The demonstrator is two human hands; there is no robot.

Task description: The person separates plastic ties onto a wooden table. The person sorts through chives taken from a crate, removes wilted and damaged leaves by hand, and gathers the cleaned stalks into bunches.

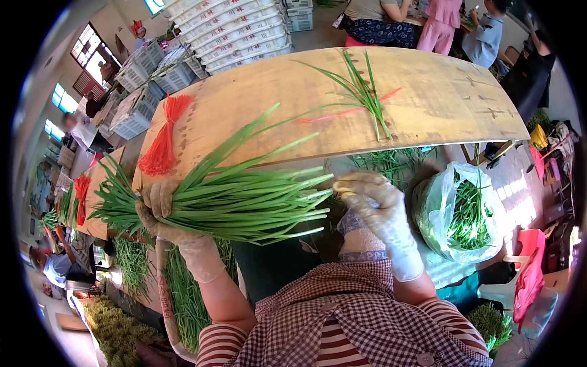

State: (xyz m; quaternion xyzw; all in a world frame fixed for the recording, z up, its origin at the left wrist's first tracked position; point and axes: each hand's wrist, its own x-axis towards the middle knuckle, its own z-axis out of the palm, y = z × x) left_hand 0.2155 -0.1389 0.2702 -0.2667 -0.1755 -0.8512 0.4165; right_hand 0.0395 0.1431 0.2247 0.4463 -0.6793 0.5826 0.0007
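My left hand (160, 208), in a pale, soiled glove, is wrapped round a thick bunch of garlic chives (251, 199) close to its leafy end. The bunch lies level in front of me, above the near edge of the table, with its stalk ends pointing right. Just beyond those ends is my gloved right hand (370, 196), its fingers bent and pressed together. Whatever may be between its fingertips is too small to make out. On the table, a few loose chives (365, 92) lie across a red tie (348, 113).
A bundle of red ties (165, 137) rests on the left of the wooden table (244, 92). At right stands a clear plastic bag (428, 202) of greens. More chives (183, 293) fill a container by my left arm. White crates (238, 37) and several people are farther off.
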